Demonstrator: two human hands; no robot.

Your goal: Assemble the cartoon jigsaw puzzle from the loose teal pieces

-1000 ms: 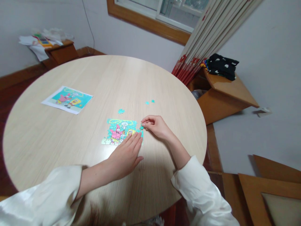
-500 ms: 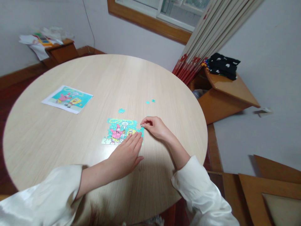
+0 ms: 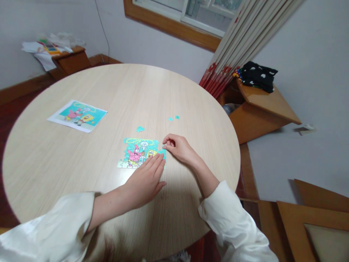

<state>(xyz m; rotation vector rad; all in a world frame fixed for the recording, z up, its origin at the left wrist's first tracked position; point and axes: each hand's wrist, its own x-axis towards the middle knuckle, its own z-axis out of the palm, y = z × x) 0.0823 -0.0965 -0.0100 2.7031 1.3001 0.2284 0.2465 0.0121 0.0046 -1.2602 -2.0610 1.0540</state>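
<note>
A cartoon jigsaw puzzle [image 3: 133,153], largely joined, lies on the table in front of me, with a notch in its upper right part. My left hand [image 3: 145,182] rests flat over its lower right area, fingers stretched out and covering some of the picture. Beside the puzzle's right edge is my right hand [image 3: 178,147], fingers curled, with a small gap between thumb and index finger. The thumb tip touches or hovers over a teal edge piece there; I cannot tell which. Just above the puzzle sits a small clump of teal puzzle pieces [image 3: 140,129].
Two loose teal pieces, one a star-like puzzle piece [image 3: 177,117], lie farther back. A printed reference picture [image 3: 79,115] is at the left of the round table [image 3: 131,91]. Beyond the table's right edge stands a wooden cabinet [image 3: 261,112] with black cloth [image 3: 259,76] on top.
The thumb and index finger of my right hand have parted slightly at the puzzle's right edge. My left hand stays in place on the puzzle.
</note>
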